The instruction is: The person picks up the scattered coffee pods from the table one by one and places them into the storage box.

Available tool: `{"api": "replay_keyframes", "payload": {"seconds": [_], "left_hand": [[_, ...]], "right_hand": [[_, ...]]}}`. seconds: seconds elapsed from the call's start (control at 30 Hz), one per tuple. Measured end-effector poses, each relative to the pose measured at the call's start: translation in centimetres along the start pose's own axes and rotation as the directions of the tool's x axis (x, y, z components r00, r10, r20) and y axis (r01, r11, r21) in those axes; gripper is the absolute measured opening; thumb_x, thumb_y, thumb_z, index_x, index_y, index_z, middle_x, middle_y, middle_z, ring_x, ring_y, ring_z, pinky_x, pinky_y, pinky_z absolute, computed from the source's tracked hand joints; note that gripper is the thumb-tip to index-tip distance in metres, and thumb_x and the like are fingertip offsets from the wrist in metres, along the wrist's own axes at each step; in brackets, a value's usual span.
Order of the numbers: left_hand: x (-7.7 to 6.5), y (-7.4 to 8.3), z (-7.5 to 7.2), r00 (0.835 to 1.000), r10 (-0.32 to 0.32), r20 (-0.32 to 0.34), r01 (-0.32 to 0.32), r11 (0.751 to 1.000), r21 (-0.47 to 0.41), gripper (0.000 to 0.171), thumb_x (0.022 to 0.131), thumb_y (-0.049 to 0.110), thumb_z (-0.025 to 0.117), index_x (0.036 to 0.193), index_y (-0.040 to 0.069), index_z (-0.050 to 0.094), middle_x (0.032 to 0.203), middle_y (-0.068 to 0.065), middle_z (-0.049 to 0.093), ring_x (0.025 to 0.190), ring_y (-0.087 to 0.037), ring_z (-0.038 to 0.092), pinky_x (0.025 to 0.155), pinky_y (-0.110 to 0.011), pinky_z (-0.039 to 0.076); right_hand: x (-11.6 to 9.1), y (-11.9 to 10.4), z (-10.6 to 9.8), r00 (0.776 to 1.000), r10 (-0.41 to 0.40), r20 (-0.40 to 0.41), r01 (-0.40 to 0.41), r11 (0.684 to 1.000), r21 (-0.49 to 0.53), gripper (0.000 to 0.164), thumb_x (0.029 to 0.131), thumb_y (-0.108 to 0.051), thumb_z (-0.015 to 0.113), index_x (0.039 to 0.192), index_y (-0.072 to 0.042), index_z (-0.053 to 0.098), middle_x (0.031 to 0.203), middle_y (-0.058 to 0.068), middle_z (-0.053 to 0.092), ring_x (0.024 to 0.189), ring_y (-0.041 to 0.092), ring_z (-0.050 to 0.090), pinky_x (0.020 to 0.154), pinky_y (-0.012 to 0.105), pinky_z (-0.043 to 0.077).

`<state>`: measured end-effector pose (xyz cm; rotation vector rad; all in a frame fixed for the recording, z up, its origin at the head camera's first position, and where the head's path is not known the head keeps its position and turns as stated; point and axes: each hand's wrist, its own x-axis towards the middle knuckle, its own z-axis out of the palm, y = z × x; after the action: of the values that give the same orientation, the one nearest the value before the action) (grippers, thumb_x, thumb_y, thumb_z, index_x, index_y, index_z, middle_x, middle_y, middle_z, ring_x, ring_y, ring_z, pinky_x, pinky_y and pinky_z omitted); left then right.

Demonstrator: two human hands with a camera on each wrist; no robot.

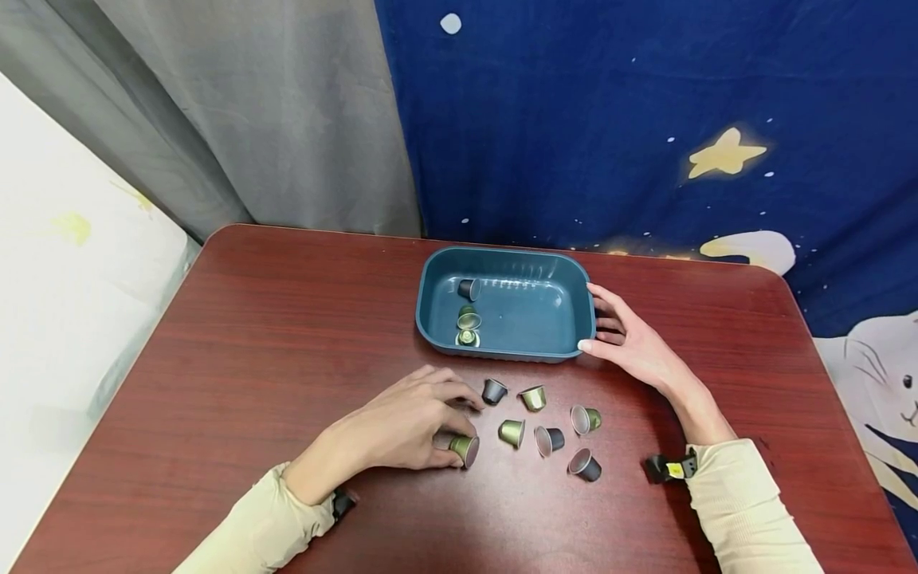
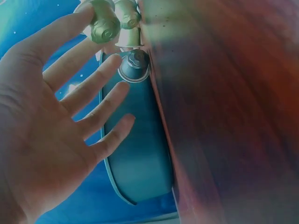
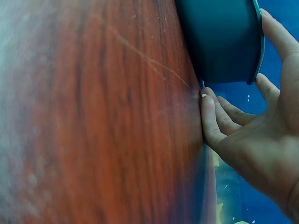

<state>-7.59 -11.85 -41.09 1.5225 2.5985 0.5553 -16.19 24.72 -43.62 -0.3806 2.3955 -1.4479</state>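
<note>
While curtains [image 1: 574, 112] back the reddish table [image 1: 287, 335], the left grip [image 1: 405, 422] pinches a capsule [image 1: 464, 451], the spread right grip [image 1: 640, 344] touching a tub [image 1: 527, 323].

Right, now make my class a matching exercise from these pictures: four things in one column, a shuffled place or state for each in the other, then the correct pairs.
Things
1. Teal container
2. Left hand
3. Right hand
4. Yellow star

Places and states
A. Thumb at a green capsule
B. On the dark blue curtain
C. Has capsules lying inside
D. At the container's right end

Pairs
1-C, 2-A, 3-D, 4-B
</note>
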Motion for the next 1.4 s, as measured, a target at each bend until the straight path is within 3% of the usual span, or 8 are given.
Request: {"api": "replay_keyframes", "payload": {"seconds": [0.33, 0.63, 1.0, 1.17, 1.4], "left_hand": [[0.4, -0.2, -0.9, 0.994, 0.076, -0.073, -0.073, 0.996, 0.049, 0.021, 0.079, 0.046, 0.081, 0.092, 0.03, 0.077, 0.13, 0.006, 0.06, 0.127, -0.017, 0.047, 0.11, -0.038, 0.032], [0.8, -0.2, -1.5, 0.99, 0.099, -0.104, -0.09, 0.992, 0.092, 0.02, 0.077, 0.046, 0.082, 0.087, 0.03, 0.076, 0.131, 0.003, 0.059, 0.135, -0.024, 0.042, 0.113, -0.041, 0.029], [1.1, -0.2, -2.3, 0.987, 0.1, -0.126, -0.088, 0.992, 0.095, 0.024, 0.078, 0.046, 0.082, 0.094, 0.028, 0.078, 0.13, 0.004, 0.059, 0.132, -0.025, 0.045, 0.112, -0.04, 0.03], [1.1, -0.6, -2.8, 0.989, 0.076, -0.125, -0.064, 0.993, 0.097, 0.029, 0.08, 0.046, 0.081, 0.102, 0.028, 0.079, 0.132, 0.004, 0.058, 0.133, -0.023, 0.044, 0.113, -0.04, 0.03], [1.3, -1.4, -3.5, 0.992, 0.053, -0.117, -0.042, 0.994, 0.098, 0.028, 0.08, 0.045, 0.081, 0.102, 0.027, 0.079, 0.135, 0.005, 0.057, 0.134, -0.025, 0.043, 0.114, -0.043, 0.028]], "right_hand": [[0.1, 0.0, 0.0, 1.0, 0.002, -0.003, -0.002, 1.0, 0.0, 0.086, 0.091, -0.024, 0.075, 0.157, -0.037, 0.023, 0.151, 0.01, 0.036, 0.13, 0.03, 0.047, 0.104, 0.045, 0.041], [0.1, 0.1, -0.1, 1.0, 0.004, -0.001, -0.004, 1.0, 0.009, 0.086, 0.091, -0.024, 0.075, 0.157, -0.037, 0.022, 0.151, 0.009, 0.037, 0.13, 0.029, 0.047, 0.104, 0.041, 0.042], [0.0, 0.2, -0.1, 1.0, 0.006, -0.001, -0.006, 1.0, 0.008, 0.087, 0.091, -0.025, 0.075, 0.158, -0.038, 0.021, 0.152, 0.01, 0.036, 0.13, 0.03, 0.047, 0.104, 0.041, 0.042], [0.1, 0.4, -0.1, 1.0, 0.009, -0.007, -0.009, 1.0, -0.004, 0.085, 0.091, -0.027, 0.075, 0.157, -0.039, 0.022, 0.152, 0.008, 0.037, 0.126, 0.028, 0.05, 0.103, 0.041, 0.043], [0.0, 0.3, 0.0, 1.0, 0.006, 0.004, -0.006, 1.0, 0.002, 0.086, 0.091, -0.027, 0.075, 0.157, -0.04, 0.022, 0.153, 0.008, 0.037, 0.125, 0.028, 0.05, 0.103, 0.044, 0.042]]}}
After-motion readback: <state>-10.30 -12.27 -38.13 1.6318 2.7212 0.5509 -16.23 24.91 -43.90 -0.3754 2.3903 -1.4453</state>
